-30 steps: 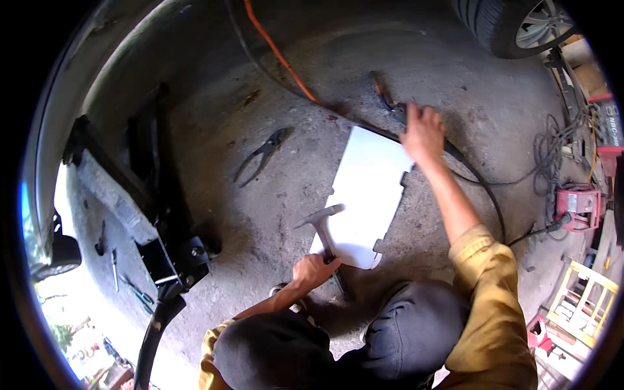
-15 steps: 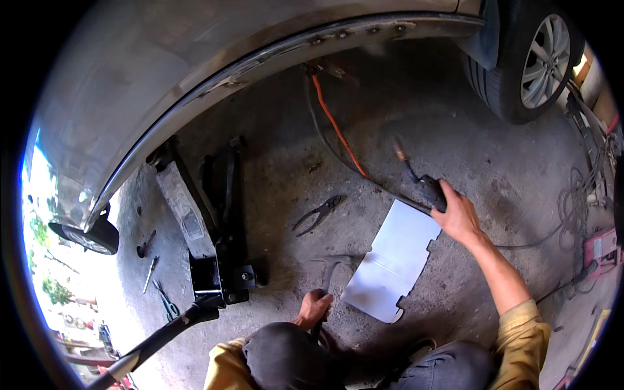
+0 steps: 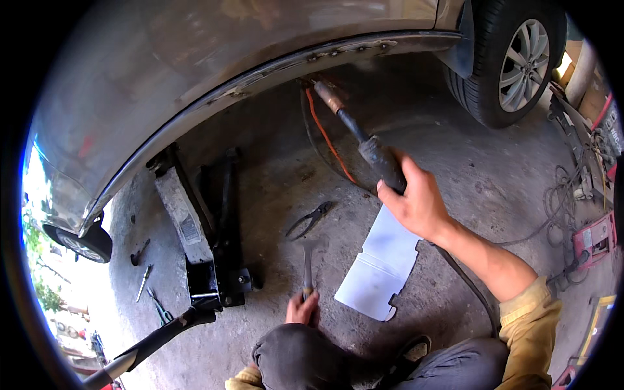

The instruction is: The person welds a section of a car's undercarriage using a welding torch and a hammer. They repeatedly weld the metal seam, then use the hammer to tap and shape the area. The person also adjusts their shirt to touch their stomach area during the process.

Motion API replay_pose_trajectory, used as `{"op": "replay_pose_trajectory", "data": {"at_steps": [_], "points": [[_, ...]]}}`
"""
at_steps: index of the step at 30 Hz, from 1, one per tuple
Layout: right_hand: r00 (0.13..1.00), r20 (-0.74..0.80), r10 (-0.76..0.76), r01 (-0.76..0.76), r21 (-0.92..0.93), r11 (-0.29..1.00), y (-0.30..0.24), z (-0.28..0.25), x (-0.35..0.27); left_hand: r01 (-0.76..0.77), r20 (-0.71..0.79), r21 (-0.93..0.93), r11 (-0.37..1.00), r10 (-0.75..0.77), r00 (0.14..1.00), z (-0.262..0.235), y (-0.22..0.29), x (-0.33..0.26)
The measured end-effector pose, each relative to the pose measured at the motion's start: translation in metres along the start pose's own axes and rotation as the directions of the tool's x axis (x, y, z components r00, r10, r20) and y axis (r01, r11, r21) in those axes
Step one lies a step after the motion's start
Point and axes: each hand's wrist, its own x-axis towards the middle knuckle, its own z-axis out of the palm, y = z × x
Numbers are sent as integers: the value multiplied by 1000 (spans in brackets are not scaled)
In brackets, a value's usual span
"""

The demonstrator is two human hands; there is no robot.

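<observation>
My right hand point(image 3: 416, 201) is closed round the black handle of a welding torch point(image 3: 379, 159). The torch's copper-coloured nozzle points up and left, toward the underside of the car's sill point(image 3: 351, 49), where several dark weld spots show. My left hand point(image 3: 303, 308) grips a hammer point(image 3: 307, 263) by its handle, its head pointing away from me just above the floor. A creased white sheet of card point(image 3: 377, 270) lies below the torch, partly covered by my right hand. Pliers point(image 3: 310, 219) rest on the concrete beyond the hammer. An orange cable point(image 3: 323, 133) runs down from beneath the sill.
A floor jack point(image 3: 185, 218) with a long handle point(image 3: 159, 335) stands at left, near scissors-like cutters point(image 3: 160, 309) and a small slim tool point(image 3: 144, 283). The car wheel point(image 3: 520, 65) is at upper right. Coiled cables point(image 3: 559, 205) and a red machine point(image 3: 595, 239) lie at far right.
My right hand has raised the torch, and its nozzle has swung up and left toward the sill. The hammer in my left hand has turned more upright in view and shifted left.
</observation>
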Motion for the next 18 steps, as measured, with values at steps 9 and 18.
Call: {"op": "replay_pose_trajectory", "data": {"at_steps": [9,18], "points": [[973,-227,-49,50,-1,999,-10,4,17,-355,270,-200,913,399,876,37,209,-9],[985,-175,-5,23,105,994,-14,38,16,-589,79,78,804,584,808,56,272,-26]]}}
